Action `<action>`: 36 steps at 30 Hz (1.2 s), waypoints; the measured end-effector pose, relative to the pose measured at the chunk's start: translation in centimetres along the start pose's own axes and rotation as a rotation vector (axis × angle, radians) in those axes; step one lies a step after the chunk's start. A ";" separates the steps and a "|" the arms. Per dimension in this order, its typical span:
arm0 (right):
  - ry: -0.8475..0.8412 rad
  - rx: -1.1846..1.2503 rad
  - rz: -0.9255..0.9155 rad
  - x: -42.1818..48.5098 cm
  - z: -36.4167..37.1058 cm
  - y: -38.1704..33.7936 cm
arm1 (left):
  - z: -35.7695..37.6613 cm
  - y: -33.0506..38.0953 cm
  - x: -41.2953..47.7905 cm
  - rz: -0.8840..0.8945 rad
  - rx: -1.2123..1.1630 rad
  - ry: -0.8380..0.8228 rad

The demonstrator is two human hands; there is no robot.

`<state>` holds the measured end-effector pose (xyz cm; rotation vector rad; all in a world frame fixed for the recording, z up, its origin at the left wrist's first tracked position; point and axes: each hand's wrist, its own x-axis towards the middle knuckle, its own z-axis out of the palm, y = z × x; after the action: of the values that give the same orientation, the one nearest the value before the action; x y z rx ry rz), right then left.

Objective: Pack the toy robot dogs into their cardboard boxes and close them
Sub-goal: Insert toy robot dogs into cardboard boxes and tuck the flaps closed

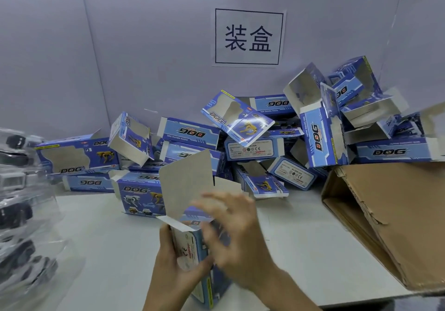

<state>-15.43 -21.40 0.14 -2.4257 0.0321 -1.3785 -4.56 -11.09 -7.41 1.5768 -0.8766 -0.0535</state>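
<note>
A blue toy-dog box (192,245) stands on end near the table's front edge, its grey top flap (186,185) raised and open. My left hand (173,262) grips the box from the left side, thumb across its printed face. My right hand (238,233) is blurred, fingers loosely spread against the box's right side near the open top. What is inside the box is hidden. On the far left, toy robot dogs (16,216) lie in clear plastic packaging.
A heap of several empty blue boxes (252,137) fills the back of the white table (301,238). A large brown carton (390,219) lies tipped at the right. A paper sign (248,36) hangs on the grey wall.
</note>
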 end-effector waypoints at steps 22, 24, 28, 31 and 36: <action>-0.603 0.401 0.881 6.0 -6.0 7.6 | 0.7 -3.0 -1.4 -0.103 -0.035 -0.143; -0.590 0.519 0.895 5.5 -6.2 8.2 | 0.7 -3.0 -1.4 -0.121 -0.055 -0.129; -0.411 0.716 0.966 3.4 -5.3 9.2 | 0.8 -3.3 -1.4 -0.138 -0.071 -0.122; -0.250 0.921 1.050 0.9 -3.6 9.8 | 0.9 -3.3 -1.4 -0.114 -0.080 -0.142; -0.167 0.981 1.012 -0.6 -2.3 10.0 | 0.9 -3.2 -1.5 -0.113 -0.079 -0.136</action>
<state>-16.15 -31.34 -2.34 -1.3201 0.3804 -0.4978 -4.51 -11.17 -11.06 1.5608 -0.8790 -0.2763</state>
